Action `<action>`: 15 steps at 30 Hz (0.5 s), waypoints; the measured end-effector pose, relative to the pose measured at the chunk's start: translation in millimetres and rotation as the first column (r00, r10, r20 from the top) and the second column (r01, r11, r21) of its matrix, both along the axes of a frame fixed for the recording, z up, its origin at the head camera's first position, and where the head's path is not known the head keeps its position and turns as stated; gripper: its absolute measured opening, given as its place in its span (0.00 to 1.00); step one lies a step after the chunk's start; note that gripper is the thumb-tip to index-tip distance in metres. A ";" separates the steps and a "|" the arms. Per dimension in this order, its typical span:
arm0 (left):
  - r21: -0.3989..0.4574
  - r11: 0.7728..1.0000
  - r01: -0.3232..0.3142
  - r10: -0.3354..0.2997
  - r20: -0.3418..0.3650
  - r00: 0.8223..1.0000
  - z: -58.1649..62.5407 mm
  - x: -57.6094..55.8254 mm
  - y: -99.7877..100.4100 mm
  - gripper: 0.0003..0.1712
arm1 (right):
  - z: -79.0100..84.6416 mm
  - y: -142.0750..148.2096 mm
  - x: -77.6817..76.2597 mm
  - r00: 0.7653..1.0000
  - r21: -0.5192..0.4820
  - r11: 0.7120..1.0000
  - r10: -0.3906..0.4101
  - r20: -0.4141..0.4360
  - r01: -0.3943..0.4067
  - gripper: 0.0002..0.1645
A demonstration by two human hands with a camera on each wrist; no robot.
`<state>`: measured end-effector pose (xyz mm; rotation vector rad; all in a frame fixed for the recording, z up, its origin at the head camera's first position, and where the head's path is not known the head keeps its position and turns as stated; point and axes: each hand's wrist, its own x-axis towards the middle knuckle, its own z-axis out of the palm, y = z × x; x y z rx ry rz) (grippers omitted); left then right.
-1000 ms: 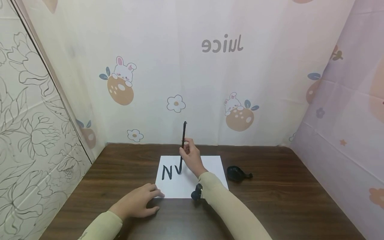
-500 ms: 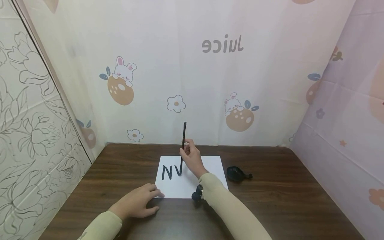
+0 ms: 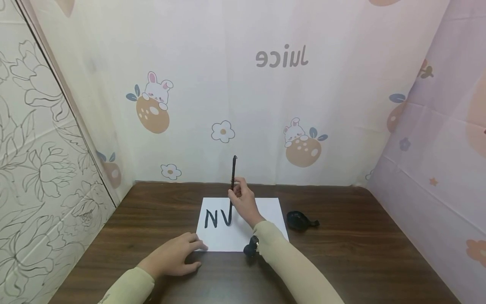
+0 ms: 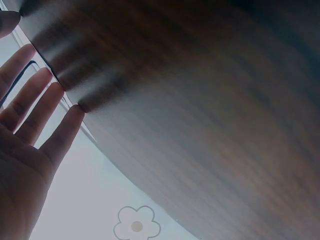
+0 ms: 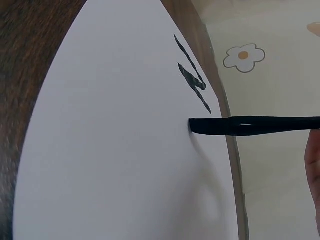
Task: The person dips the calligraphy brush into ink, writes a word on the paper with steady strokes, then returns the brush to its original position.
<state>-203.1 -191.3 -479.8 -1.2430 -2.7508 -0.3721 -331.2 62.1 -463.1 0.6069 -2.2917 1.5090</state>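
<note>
Your right hand (image 3: 244,202) has drawn the slim black brush (image 5: 250,126) slightly nearer, lengthening the second black painted mark (image 3: 225,216).
Your fingers pinch the brush, its tip on the white rectangular paper sheet (image 3: 220,242) right of the black painted N (image 3: 211,218); that second character looks partway done. Your left hand (image 3: 176,254) rests, fingers extended, at the sheet's near left corner. Right of the sheet, the black handled dish (image 3: 298,220) has contents too dark to read; the brush tip hides the stroke's end.
</note>
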 end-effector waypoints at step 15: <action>0.007 1.000 0.011 -0.011 -0.007 1.000 0.0 -0.3 0.1 0.19 | 0.6 2.1 3.7 1.000 -0.020 1.000 -0.006 -0.011 0.005 0.21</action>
